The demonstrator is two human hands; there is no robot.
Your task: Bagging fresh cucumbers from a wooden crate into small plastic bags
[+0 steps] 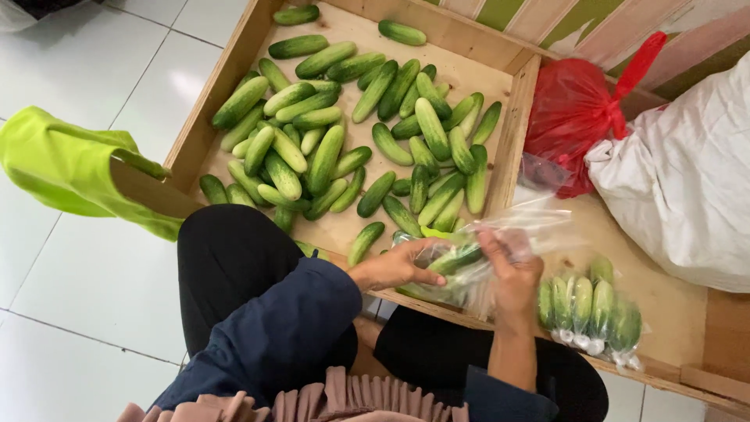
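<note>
Gripping a clear plastic bag (500, 234) of small green cucumbers at lower centre of the frame, a person works over a shallow wooden crate (512, 133) seen from above. The left hand (394, 267), in a dark blue sleeve (273, 328), closes thumb and fingers on the bag's near end, where a cucumber (455, 258) shows through the film. The right hand (512, 270) clamps the same bag from the other side, fingers curled over the crumpled plastic, so the 2 hands sit close together with only the bag between them. The bag rests on the crate's front rim, its loose mouth rising toward centre right.

Behind the hands, a loose heap of green cucumbers (344, 141) fills the crate across the upper centre of the frame. Just right of the right hand, a filled clear bag of cucumbers (590, 305) lies on the wooden shelf (672, 305) at lower right. Above it, at upper right, a knotted red plastic bag (574, 109) leans against a large white sack (687, 180). A lime-green cloth (62, 164) hangs at left over a white tiled floor (86, 289). Black trousers (226, 258) and a pleated pink hem (344, 398) show along the bottom edge.
</note>
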